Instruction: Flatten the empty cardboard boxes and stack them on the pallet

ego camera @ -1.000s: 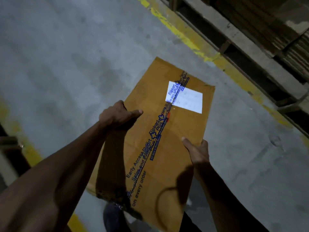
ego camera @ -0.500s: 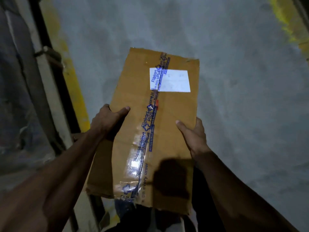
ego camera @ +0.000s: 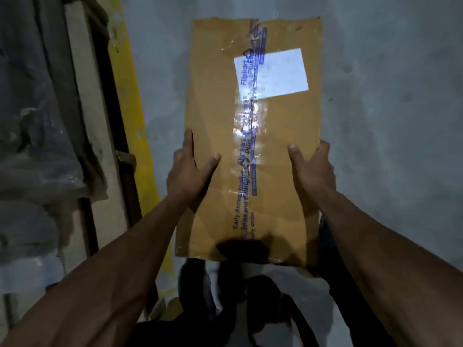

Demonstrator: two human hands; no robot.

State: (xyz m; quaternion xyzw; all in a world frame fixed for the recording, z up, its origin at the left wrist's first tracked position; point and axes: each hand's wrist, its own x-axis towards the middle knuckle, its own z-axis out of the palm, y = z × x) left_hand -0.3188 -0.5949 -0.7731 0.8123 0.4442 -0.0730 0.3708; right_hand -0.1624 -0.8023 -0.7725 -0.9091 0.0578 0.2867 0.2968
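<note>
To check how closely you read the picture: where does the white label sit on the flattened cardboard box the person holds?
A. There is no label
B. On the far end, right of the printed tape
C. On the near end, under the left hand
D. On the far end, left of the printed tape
B: the white label sits on the far part of the cardboard box, its left edge under the printed tape, well beyond both hands.

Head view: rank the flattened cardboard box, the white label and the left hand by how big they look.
1. Flattened cardboard box, by far the largest.
2 and 3. White label and left hand look about alike; the hand is nearer the camera, so I won't rank them.
</note>
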